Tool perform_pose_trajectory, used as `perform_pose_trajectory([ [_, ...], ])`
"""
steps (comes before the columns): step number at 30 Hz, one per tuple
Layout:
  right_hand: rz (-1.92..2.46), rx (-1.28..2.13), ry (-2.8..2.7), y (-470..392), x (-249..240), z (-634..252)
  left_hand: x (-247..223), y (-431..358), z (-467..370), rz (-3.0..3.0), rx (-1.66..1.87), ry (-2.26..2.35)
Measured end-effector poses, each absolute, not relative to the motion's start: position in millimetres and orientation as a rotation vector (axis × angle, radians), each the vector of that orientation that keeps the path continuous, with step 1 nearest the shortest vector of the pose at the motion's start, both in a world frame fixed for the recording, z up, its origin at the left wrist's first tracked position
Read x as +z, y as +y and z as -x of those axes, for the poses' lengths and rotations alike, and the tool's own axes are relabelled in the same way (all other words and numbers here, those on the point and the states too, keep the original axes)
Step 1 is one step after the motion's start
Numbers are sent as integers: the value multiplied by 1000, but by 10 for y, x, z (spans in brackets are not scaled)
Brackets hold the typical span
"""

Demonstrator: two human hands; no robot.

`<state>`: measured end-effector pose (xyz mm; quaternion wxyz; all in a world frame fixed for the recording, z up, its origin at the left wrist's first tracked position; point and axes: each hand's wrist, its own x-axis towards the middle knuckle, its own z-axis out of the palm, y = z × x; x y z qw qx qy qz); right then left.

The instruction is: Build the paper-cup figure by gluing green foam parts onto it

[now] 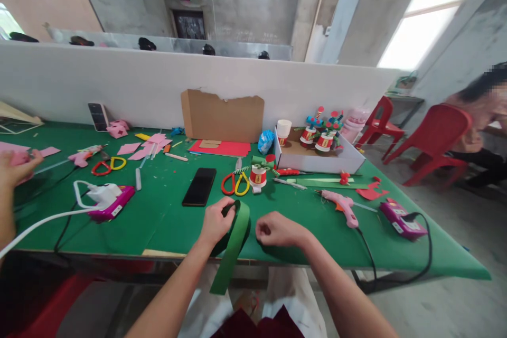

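My left hand (pixel 216 223) is closed on one end of a green paper strip (pixel 233 251). The strip loops over at the top and its loose end hangs past the table's front edge. My right hand (pixel 280 229) rests on the green table just right of the strip, fingers curled into a loose fist; nothing shows in it. Beyond my hands are scissors (pixel 235 185) with red and yellow handles and a small paper-cup figure (pixel 258 176) with green and red parts. A black phone (pixel 199 187) lies to their left.
At the right lie a pink glue gun (pixel 341 206) and a purple power strip (pixel 404 220). A white box (pixel 320 161) holding cup figures stands behind. Another purple power strip (pixel 113 204) is at left, near a co-worker's hand (pixel 19 166). A person sits on a red chair (pixel 443 132).
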<state>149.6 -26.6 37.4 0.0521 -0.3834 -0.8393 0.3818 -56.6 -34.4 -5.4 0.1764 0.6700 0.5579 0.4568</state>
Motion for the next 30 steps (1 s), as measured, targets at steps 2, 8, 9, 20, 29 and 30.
perform_pose_trajectory([
  [2,1027,1590,-2540,-334,430,-1639,-37,-348,549,-1896,1290,1584],
  [8,1323,1437,-1942,-226,350,-1675,122,-322,443,-2102,1113,1490],
  [9,1367,1274,-1870,-187,295,-1651,146,-319,433,-2153,1032,1449],
  [20,1716,510,-2056,231,100,-1713,182,-841,647,-1860,377,742],
  [29,1552,570,-2145,289,35,-1593,429,-22,407,-1835,482,874],
  [30,1452,713,-2151,280,16,-1635,411,82,377,-1811,477,851],
])
